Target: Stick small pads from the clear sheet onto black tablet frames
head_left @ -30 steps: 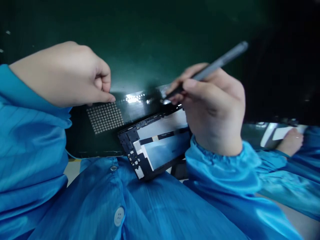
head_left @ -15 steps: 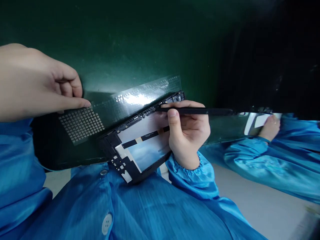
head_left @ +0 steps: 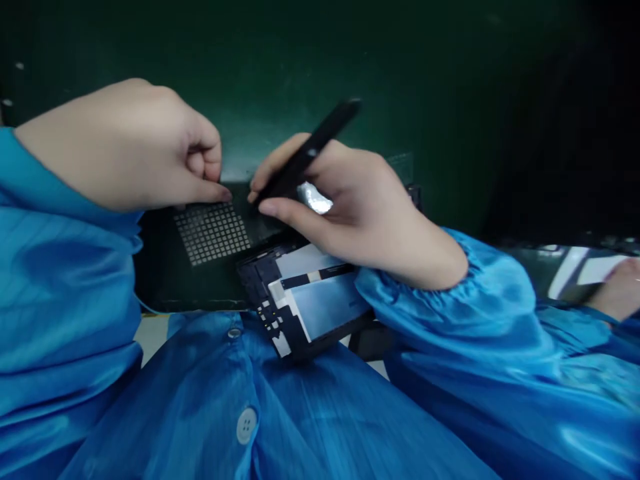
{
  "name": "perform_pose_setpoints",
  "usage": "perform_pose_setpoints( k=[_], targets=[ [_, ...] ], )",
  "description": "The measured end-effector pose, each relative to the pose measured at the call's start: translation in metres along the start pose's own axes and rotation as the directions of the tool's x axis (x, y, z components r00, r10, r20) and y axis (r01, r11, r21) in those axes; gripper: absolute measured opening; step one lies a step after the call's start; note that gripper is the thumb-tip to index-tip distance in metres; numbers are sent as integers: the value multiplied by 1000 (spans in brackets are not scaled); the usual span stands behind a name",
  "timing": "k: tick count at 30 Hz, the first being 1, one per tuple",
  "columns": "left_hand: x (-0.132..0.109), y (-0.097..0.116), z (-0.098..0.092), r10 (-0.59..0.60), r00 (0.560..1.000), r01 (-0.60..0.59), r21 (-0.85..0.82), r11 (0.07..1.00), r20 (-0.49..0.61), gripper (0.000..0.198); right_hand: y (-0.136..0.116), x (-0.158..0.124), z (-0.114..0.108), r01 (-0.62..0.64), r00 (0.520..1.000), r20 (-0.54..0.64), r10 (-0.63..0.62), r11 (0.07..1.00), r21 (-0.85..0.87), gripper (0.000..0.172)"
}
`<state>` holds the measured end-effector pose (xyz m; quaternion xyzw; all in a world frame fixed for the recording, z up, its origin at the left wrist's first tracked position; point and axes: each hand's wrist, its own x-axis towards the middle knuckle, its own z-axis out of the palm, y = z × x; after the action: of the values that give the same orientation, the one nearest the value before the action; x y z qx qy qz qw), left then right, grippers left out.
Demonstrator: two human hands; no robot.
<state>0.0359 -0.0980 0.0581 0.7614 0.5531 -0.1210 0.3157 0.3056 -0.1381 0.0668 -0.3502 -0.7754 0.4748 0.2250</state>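
My left hand [head_left: 150, 147] is closed, thumb and bent fingers pinching the upper edge of a clear sheet of small grey square stickers [head_left: 215, 233]. Slim black tweezers [head_left: 320, 139] are gripped in my right hand [head_left: 365, 207], slanting with the butt end up and right. Their tip points down beside the stickers; whether it touches the sheet is hidden by my fingers. Below my right hand lies an opened flat electronic device [head_left: 325, 310], dark-framed, with a pale blue panel and a black ribbon strip across it. My right hand covers part of its upper edge.
The dark green tabletop [head_left: 280, 80] stretches away in front, its near edge by my blue smock [head_left: 300, 413]. At the right edge a co-worker's hand [head_left: 620, 290] is beside a white object [head_left: 567, 270]. Part of a clear strip [head_left: 400, 160] shows behind my right wrist.
My right hand has left the device's upper edge and moved left with the tweezers, towards the sticker sheet. The tweezers have swung from nearly level to steeply slanted. My left hand still pinches the sheet.
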Motion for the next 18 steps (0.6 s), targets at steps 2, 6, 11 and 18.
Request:
perform_pose_setpoints(
  k=[2,6,11,18],
  targets=[
    [-3,12,-5,-28,999,26,58,998,27,43,11,21,4,15,995,97,-12,1000,-23,6],
    [-3,15,-5,-22,999,17,132,991,33,41,19,30,9,-32,993,117,35,999,-29,10],
    [2,11,0,1,999,-8,155,988,48,47,13,29,10,-124,989,91,119,991,49,19],
    [2,12,-1,-50,999,51,207,977,-11,67,8,18,6,-172,983,8,185,895,411,17]
  ],
)
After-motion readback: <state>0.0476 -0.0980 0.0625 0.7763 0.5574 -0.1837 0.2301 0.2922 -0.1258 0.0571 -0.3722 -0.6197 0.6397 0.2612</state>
